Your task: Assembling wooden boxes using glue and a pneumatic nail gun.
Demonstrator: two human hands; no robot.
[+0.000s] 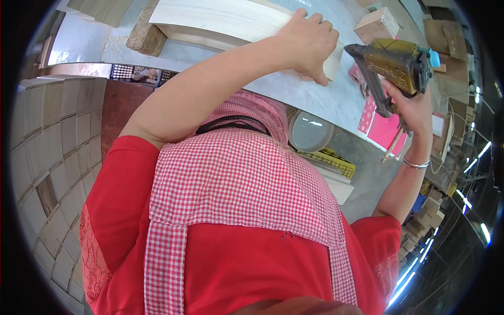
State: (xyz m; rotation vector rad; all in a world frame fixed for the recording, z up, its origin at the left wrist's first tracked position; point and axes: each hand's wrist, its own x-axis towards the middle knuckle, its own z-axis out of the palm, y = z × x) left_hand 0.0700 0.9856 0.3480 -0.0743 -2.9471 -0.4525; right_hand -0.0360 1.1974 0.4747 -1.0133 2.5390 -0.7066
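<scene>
While the worktop (pixel 344 100) spreads below the left fingers, the long wooden piece (pixel 226 18) runs directly under the left hand (pixel 308 44), whose half-spread fingers hold its end. The right hand (pixel 412 107) curls closed around the nail gun (pixel 391 62); beyond its fingers sits a wooden block (pixel 379 26).

A narrow gap parts board (pixel 226 17) and nail gun (pixel 391 60) — block (pixel 378 26) beyond.

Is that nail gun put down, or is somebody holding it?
Held: the right hand is wrapped around part of the nail gun.
</scene>
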